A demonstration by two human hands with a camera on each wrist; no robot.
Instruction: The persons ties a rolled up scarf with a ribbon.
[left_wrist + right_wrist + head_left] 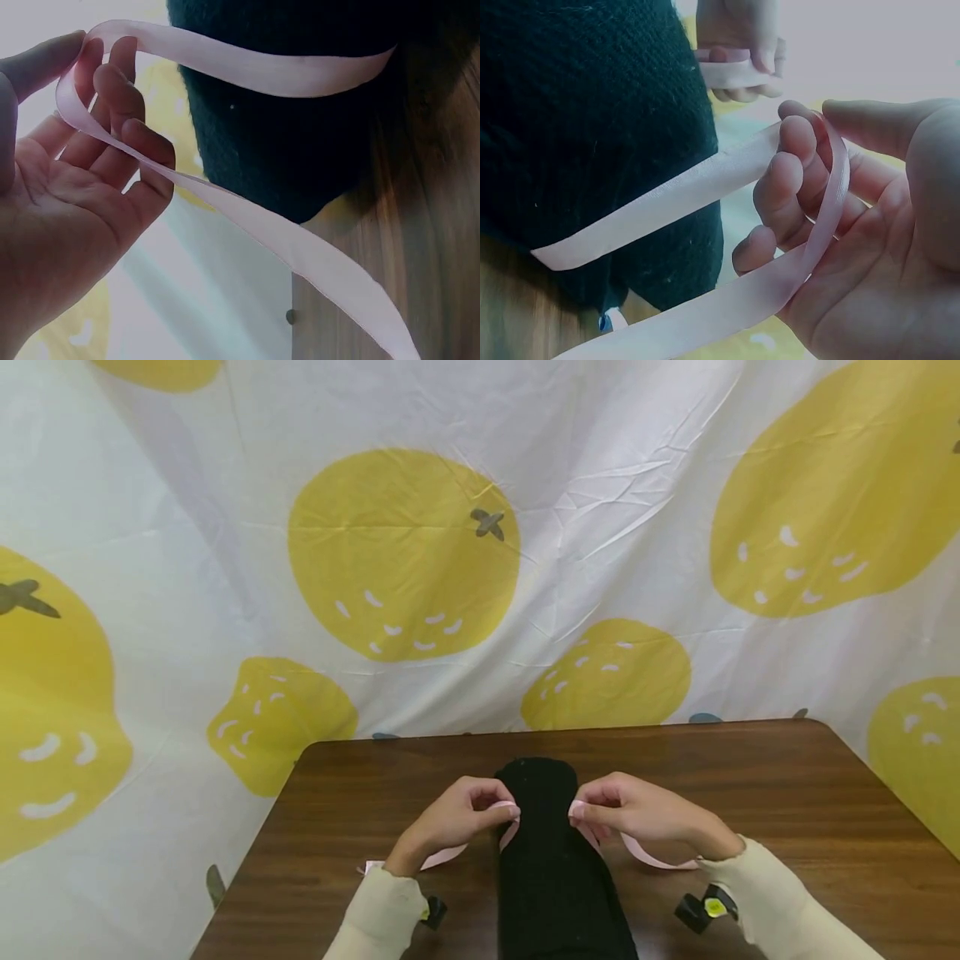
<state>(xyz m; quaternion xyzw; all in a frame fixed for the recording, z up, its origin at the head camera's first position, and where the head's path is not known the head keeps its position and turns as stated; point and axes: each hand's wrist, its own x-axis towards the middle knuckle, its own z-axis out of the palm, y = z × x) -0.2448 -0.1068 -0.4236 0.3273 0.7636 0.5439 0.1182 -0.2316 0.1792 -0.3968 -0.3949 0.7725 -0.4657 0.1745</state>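
Note:
A long black knitted bundle (555, 885) lies lengthwise on the table; its kind is unclear. A pink ribbon (442, 858) runs up both its sides, apparently passing beneath it. My left hand (467, 814) pinches the ribbon between thumb and fingertips just left of the bundle's narrower far part. On the other side, my right hand (641, 810) pinches the ribbon the same way, with a gap of black fabric between the hands. In the right wrist view, the ribbon (652, 206) rises along the knit (592, 112) and loops over the fingers, its tail hanging down.
The brown wooden table (750, 793) extends to both sides and behind the bundle. A white cloth with yellow fruit prints (405, 556) hangs behind the table. Small black devices (705, 907) sit at both wrists, by the cream sleeves (787, 902).

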